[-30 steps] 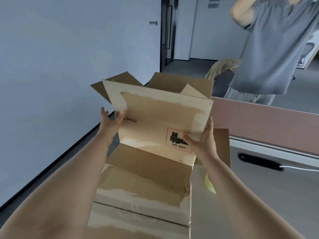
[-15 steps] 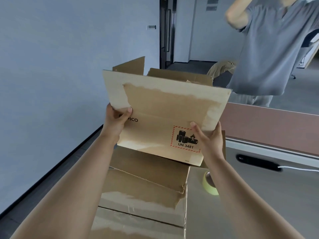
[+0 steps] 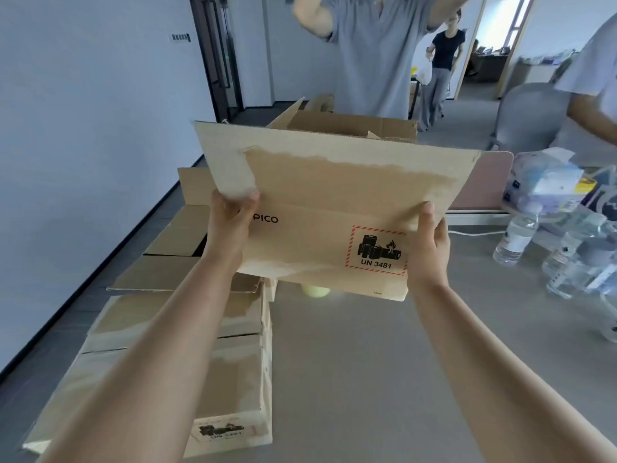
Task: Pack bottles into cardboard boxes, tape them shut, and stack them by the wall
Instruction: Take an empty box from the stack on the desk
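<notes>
An open cardboard box (image 3: 320, 208) with a PICO print and a UN 3481 label hangs in the air in front of me, its flaps up. My left hand (image 3: 230, 222) grips its left side, thumb on the near face. My right hand (image 3: 429, 245) grips its right side by the label. Clear plastic water bottles (image 3: 516, 238) stand and lie on the grey table (image 3: 367, 362) at the right. A pale yellow tape roll (image 3: 315, 291) peeks out under the box.
More cardboard boxes (image 3: 187, 329) lie stacked at the table's left edge, beside the white wall (image 3: 83, 145). A person in a grey shirt (image 3: 374, 61) stands behind the box. Another person's arm (image 3: 591, 108) and a grey chair (image 3: 527, 115) are at the right.
Both hands have lifted the box up off the stack and carried it to the right, over the table. The view has swung right, so the bottles show.
</notes>
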Motion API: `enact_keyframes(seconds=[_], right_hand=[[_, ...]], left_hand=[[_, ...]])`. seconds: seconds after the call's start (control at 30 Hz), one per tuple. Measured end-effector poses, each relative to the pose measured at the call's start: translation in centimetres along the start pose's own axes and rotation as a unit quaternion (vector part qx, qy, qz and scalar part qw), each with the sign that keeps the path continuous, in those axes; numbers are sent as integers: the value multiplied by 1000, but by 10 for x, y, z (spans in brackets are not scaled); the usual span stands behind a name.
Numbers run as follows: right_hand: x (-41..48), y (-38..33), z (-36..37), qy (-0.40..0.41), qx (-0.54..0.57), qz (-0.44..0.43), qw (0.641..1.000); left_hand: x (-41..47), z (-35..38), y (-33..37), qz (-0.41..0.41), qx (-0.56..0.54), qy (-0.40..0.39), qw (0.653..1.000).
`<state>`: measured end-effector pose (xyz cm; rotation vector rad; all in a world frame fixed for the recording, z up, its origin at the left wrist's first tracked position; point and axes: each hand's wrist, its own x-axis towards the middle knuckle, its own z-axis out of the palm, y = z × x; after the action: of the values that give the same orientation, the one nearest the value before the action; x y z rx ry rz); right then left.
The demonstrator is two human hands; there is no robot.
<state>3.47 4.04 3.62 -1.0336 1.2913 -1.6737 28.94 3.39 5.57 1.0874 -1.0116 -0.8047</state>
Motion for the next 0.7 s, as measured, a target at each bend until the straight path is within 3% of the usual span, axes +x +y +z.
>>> enact_keyframes(seconds=[0.3, 0.47, 0.7], right_hand=[[35, 27, -164, 59, -43, 87, 994], [63, 46, -250, 20, -79, 121, 989], [66, 79, -308, -49, 6, 204, 978]], left_hand=[[-86, 133, -51, -110, -60, 13, 992], [-147, 198, -89, -184, -113, 71, 974], [-204, 221, -130, -254, -108, 139, 951]])
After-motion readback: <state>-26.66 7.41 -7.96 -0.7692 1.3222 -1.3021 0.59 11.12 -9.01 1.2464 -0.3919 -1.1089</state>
